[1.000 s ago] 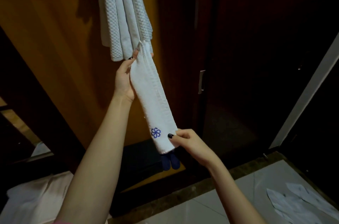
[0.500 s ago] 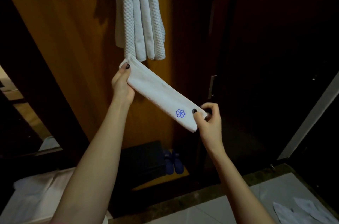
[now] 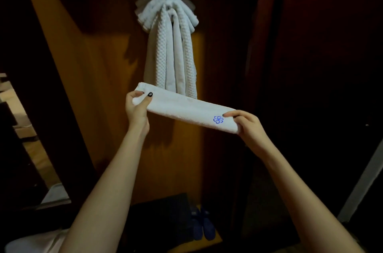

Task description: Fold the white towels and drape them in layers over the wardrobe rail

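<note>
Two hands [image 3: 137,110] [image 3: 247,125] grip folded towel [image 3: 186,110] before hanging towels [image 3: 171,49], slippers [image 3: 204,225] below.

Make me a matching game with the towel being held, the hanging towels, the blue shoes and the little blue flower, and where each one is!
Things:
1. held towel
2. hanging towels
3. blue shoes
4. blue flower

Places:
A. down at the bottom, side by side
B. stitched on the towel end by the right hand
C. draped up high, hanging down
D. stretched between the left hand and the right hand

Pairs: 1-D, 2-C, 3-A, 4-B.
</note>
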Action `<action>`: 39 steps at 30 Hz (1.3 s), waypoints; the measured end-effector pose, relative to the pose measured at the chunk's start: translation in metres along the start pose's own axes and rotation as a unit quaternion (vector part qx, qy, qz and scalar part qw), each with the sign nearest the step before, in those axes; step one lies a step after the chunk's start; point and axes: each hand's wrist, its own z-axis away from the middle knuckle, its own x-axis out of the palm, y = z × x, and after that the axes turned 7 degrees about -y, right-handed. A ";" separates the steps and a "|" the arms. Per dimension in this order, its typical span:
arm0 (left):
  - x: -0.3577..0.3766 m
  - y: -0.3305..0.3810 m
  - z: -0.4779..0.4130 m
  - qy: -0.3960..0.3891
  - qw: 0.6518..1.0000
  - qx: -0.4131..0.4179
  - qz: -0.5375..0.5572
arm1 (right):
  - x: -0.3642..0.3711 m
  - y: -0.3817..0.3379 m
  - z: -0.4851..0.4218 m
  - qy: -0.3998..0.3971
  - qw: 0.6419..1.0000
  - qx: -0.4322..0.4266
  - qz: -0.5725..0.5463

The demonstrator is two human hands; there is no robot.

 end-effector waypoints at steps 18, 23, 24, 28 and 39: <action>0.043 0.137 -0.197 -0.182 0.968 0.128 -0.118 | -0.012 -0.175 -0.252 -0.053 0.983 -0.173 -0.027; 0.069 0.155 -0.264 -0.175 0.960 0.164 -0.147 | -0.010 -0.196 -0.334 -0.057 0.980 -0.188 -0.040; 0.075 0.157 -0.276 -0.170 0.962 0.161 -0.143 | -0.010 -0.198 -0.351 -0.058 0.979 -0.190 -0.046; 0.091 0.161 -0.324 -0.155 0.968 0.162 -0.114 | -0.006 -0.207 -0.412 -0.076 0.976 -0.188 -0.084; 0.106 0.126 -0.395 -0.093 0.990 0.096 -0.043 | 0.011 -0.183 -0.508 -0.059 0.968 -0.112 -0.218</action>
